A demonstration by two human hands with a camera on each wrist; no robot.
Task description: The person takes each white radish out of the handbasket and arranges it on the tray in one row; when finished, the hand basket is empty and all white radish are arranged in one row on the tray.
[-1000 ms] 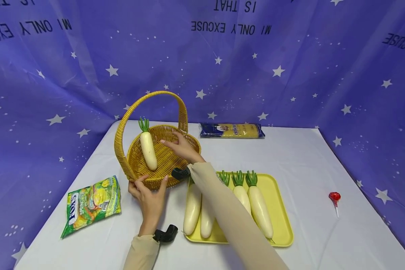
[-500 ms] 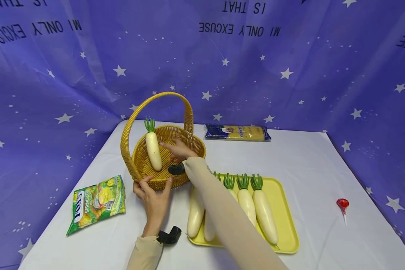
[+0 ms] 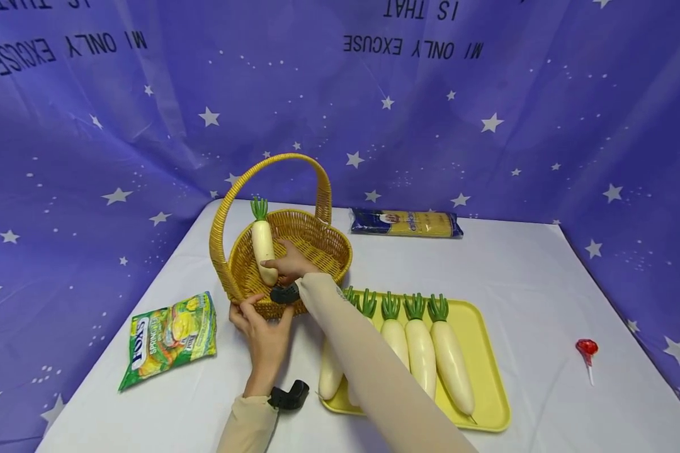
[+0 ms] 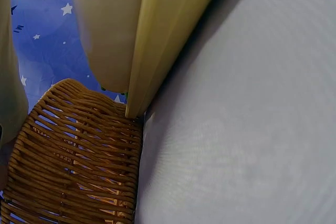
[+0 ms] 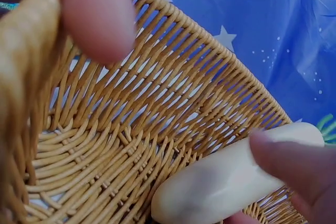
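Observation:
A yellow-brown wicker basket (image 3: 335, 242) with a tall handle stands at the left of the table. Inside it a white radish (image 3: 262, 239) with green stalks leans against the left wall. My right hand (image 3: 293, 263) reaches into the basket and grips this radish near its lower end. In the right wrist view the thumb (image 5: 294, 163) lies on top of the radish and part of a finger shows beneath it. With its fingers at the front rim, my left hand (image 3: 267, 340) holds the basket. The left wrist view shows the basket's outer side (image 4: 79, 156), but no left fingers clearly.
A yellow tray (image 3: 490, 384) with several white radishes (image 3: 453, 365) lies right of the basket, partly under my right forearm. A green candy bag (image 3: 170, 340) lies at the left, a pasta pack (image 3: 408, 223) at the back, and a red lollipop (image 3: 586, 348) at the far right.
My right hand has moved left and down inside the basket and taken hold of the radish there. The left hand stays at the rim. The whole view has shifted slightly.

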